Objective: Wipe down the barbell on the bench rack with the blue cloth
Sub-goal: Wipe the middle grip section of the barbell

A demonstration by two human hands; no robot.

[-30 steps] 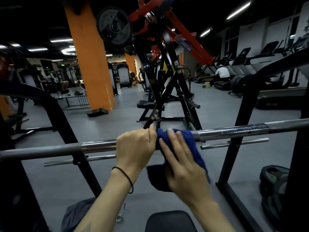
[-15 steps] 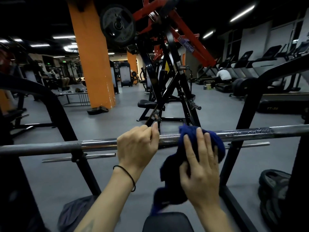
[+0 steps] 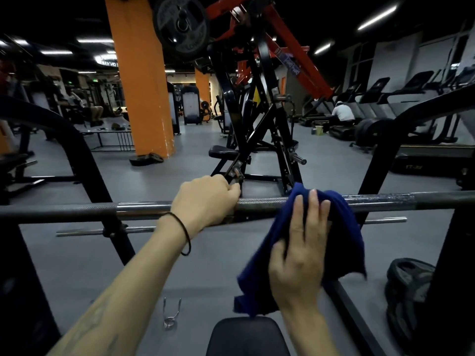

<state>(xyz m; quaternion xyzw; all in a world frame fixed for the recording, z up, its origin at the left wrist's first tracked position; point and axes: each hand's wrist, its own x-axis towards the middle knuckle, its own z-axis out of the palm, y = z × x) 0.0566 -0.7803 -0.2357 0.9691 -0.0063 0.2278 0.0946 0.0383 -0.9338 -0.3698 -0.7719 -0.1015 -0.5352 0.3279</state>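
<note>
Spanning the frame from left edge to right edge, the barbell (image 3: 264, 202) is lying level across the black bench rack (image 3: 77, 155), whose left upright is crossing behind the bar at far left. Moving right: the left hand (image 3: 205, 201) is gripping the bar from above, fingers curled over the top and down the far side, a thin black band (image 3: 186, 235) sitting on the wrist. Next, a short bare run of knurled bar is showing between the two hands. Right of that, the blue cloth (image 3: 344, 227) is lying draped over the bar, most of it hanging down on the near side. The right hand (image 3: 300, 255) is lying against this cloth, fingers straight and close together, fingertips reaching the bar's height; thumb position cannot tell, cloth is hiding it. The cloth is thus sitting between palm and bar, just right of the left hand, not touching it. Below, a black bench pad (image 3: 246, 337) is showing at bottom centre. At far right, stacked weight plates (image 3: 408, 291) are resting on the floor.
</note>
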